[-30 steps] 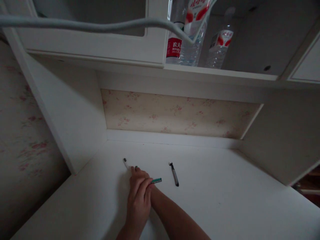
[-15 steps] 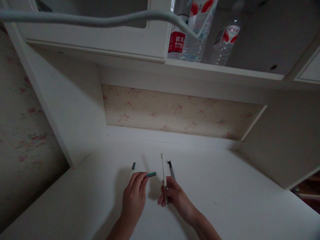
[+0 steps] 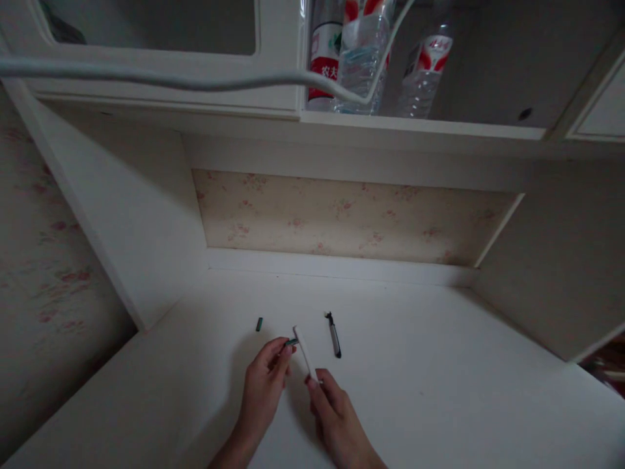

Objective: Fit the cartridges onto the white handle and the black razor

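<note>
Under both hands spreads a broad, smooth white desk (image 3: 439, 365), its near edge out of frame; high beyond them, a white panelled cabinet (image 3: 280, 39) is cut off at the top. Three clear plastic bottles with red-and-white labels (image 3: 364, 62) stand inside it, partly crossed by a blurred pale tube (image 3: 219, 81). The right hand (image 3: 336, 410) grips a slim, straight white stick (image 3: 306, 355), covering its lower end. Beyond that grip lies a thin black-and-grey rod (image 3: 334, 335) with a dark hooked tip. The left hand (image 3: 263, 379) pinches a small green-and-black strip (image 3: 291, 342), half hidden by fingers; whether it touches the stick is unclear. Just beyond lies a tiny dark-green bar (image 3: 259, 324).
</note>
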A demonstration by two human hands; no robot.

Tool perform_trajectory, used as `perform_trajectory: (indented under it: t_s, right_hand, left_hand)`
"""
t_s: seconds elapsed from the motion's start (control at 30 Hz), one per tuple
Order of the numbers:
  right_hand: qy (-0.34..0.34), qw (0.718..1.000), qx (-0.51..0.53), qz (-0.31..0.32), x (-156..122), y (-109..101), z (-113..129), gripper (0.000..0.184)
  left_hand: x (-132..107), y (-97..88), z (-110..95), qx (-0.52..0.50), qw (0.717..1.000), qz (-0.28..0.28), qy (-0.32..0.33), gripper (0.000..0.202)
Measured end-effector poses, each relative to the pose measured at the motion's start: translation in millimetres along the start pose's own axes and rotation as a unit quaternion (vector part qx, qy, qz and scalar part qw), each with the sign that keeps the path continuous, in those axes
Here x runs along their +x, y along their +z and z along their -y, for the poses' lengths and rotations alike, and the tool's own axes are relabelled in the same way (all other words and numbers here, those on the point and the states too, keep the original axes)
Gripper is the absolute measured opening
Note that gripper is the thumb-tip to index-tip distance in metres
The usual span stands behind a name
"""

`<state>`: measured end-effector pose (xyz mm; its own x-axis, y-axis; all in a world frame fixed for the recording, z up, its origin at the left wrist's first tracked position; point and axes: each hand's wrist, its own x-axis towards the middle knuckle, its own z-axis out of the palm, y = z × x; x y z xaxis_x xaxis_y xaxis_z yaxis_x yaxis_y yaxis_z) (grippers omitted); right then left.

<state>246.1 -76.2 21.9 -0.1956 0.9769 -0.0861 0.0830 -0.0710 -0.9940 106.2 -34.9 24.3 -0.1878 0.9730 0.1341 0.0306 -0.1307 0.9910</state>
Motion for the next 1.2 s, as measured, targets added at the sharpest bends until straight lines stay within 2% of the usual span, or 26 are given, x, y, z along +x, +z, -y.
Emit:
perform_trajectory:
  t_s: [0.2,0.4,0.6,0.8,0.93,1.0,1.13,1.2]
  right_hand:
    - [-0.037,0.997,-0.074,-0.012,1,-2,-2,0.044]
    - [-0.036,0.995,-0.095,-0.016,2,-2,-6,0.041]
    - [-0.062,0.990,-0.125,0.026,1,-2,-4,0.042]
    - [-0.037,0.993,-0.107,-0.036,1,-4,-7,0.041]
    - [-0.057,0.991,-0.118,0.015,1,-3,-8,0.040]
    - [-0.058,0.992,-0.114,0.020,1,-3,-9,0.040]
    - [-0.027,0.994,-0.090,-0.050,2,-4,-9,0.041]
    - [-0.021,0.995,-0.083,-0.048,2,-4,-7,0.042]
  left_hand:
    - [-1,-1.1,-8,-0.117,0.991,0.028,-0.066,0.032]
    - [0,-2.7,-14,-0.222,0.967,0.017,-0.127,0.032]
    - [0,-4.3,-15,-0.276,0.946,0.028,-0.168,0.031]
    - [1,-4.6,-11,-0.275,0.947,0.028,-0.162,0.029]
    - [2,-4.3,-8,-0.276,0.948,0.033,-0.153,0.028]
    - [3,-4.8,-6,-0.276,0.949,0.035,-0.148,0.028]
    - [3,-5.0,-6,-0.278,0.949,0.027,-0.146,0.027]
    - [2,-4.5,-7,-0.270,0.951,0.025,-0.147,0.027]
